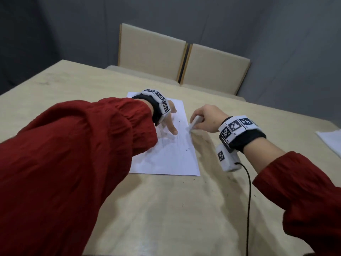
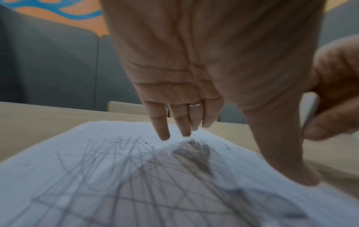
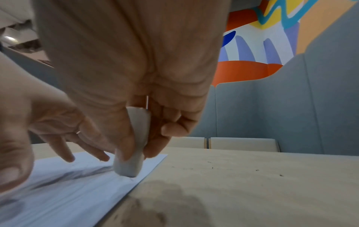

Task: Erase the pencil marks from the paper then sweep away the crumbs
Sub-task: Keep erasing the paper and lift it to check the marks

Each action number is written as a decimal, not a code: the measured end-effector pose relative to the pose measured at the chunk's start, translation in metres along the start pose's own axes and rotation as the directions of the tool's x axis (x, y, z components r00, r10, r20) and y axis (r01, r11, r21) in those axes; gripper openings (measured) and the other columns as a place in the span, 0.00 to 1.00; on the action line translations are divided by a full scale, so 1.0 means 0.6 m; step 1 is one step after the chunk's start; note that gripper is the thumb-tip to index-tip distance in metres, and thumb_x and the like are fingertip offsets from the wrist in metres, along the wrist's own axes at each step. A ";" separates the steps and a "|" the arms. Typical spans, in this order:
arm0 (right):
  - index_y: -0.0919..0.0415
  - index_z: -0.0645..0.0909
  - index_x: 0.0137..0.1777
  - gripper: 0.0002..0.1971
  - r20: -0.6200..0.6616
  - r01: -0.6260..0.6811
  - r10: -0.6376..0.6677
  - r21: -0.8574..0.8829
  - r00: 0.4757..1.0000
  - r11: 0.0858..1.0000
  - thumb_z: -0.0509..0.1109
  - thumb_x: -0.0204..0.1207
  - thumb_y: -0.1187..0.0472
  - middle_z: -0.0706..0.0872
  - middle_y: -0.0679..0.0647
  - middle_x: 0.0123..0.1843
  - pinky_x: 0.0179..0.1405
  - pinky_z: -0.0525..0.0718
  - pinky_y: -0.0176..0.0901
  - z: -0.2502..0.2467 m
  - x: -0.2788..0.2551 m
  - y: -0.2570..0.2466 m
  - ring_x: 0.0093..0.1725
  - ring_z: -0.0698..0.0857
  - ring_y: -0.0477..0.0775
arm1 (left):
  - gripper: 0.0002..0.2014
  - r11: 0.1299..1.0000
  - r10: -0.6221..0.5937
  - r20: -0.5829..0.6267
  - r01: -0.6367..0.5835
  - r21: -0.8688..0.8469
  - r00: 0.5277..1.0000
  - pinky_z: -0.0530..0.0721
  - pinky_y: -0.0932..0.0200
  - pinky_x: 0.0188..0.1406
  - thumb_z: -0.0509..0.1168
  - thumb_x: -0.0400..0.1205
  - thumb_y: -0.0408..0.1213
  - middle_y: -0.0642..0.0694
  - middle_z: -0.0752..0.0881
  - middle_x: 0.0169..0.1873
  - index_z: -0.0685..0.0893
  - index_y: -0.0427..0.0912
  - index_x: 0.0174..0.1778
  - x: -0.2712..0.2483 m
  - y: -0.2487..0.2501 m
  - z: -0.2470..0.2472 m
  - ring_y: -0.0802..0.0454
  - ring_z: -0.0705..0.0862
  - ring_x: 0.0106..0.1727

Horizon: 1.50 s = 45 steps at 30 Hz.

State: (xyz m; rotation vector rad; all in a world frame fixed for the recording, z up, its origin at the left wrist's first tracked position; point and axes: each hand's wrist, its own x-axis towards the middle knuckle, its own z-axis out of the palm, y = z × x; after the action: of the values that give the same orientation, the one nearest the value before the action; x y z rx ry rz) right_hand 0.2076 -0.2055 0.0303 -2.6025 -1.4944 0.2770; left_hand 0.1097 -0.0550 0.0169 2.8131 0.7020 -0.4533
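Note:
A white sheet of paper (image 1: 166, 156) lies on the wooden table (image 1: 166, 209), scribbled with grey pencil lines (image 2: 136, 176). My left hand (image 1: 169, 124) rests spread on the sheet, its straight fingertips (image 2: 165, 136) and thumb pressing the paper flat. My right hand (image 1: 203, 117) pinches a white eraser (image 1: 194, 122) between thumb and fingers. The eraser (image 3: 134, 153) stands tilted, its lower end touching the paper near the right edge. Dark crumbs (image 1: 187, 149) lie on the sheet and on the table (image 3: 256, 170) to its right.
Two beige chairs (image 1: 184, 60) stand at the table's far side against a grey wall. Another white sheet (image 1: 330, 141) lies at the right edge. A black cable (image 1: 249, 200) runs from my right wrist toward the near edge. More crumbs (image 1: 193, 180) lie below the paper.

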 end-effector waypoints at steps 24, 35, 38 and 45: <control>0.62 0.87 0.48 0.10 -0.028 0.084 -0.088 -0.114 0.996 0.990 0.69 0.71 0.72 0.91 0.54 0.45 0.52 0.86 0.48 0.020 0.160 -0.027 0.52 0.86 0.56 | 0.68 0.993 0.049 0.032 -0.053 0.108 0.998 0.62 0.37 0.80 0.73 0.56 0.76 0.42 0.58 0.84 0.52 0.45 0.86 0.082 -0.029 0.029 0.40 0.60 0.83; 0.56 0.86 0.44 0.08 -0.010 0.086 -0.087 -0.080 0.996 0.993 0.69 0.71 0.67 0.87 0.48 0.40 0.38 0.78 0.36 0.019 0.152 -0.030 0.44 0.82 0.49 | 0.68 0.990 0.112 0.015 -0.113 0.081 0.994 0.53 0.36 0.83 0.73 0.61 0.73 0.45 0.41 0.86 0.40 0.48 0.86 0.086 -0.037 0.037 0.41 0.47 0.86; 0.58 0.86 0.48 0.07 -0.084 0.053 -0.059 -0.064 0.995 0.997 0.70 0.73 0.67 0.85 0.49 0.44 0.40 0.74 0.35 0.019 0.170 -0.033 0.47 0.81 0.49 | 0.70 0.989 0.108 0.021 -0.110 0.096 0.994 0.58 0.36 0.81 0.74 0.57 0.74 0.44 0.48 0.86 0.43 0.47 0.86 0.083 -0.035 0.036 0.40 0.52 0.85; 0.63 0.83 0.48 0.04 0.027 0.157 -0.155 -0.103 0.988 0.982 0.71 0.74 0.66 0.91 0.52 0.45 0.53 0.81 0.43 0.033 0.138 -0.034 0.53 0.84 0.52 | 0.29 0.986 0.054 -0.079 -0.066 -0.152 0.995 0.67 0.39 0.78 0.67 0.83 0.42 0.38 0.67 0.80 0.69 0.41 0.81 0.123 -0.029 0.042 0.37 0.67 0.80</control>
State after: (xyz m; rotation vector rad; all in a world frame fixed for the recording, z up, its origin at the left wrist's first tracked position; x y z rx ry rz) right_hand 0.2271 -0.1236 0.0075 -2.5472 -1.7532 0.2119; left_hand 0.1569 -0.0155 -0.0337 2.7078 0.6360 -0.2715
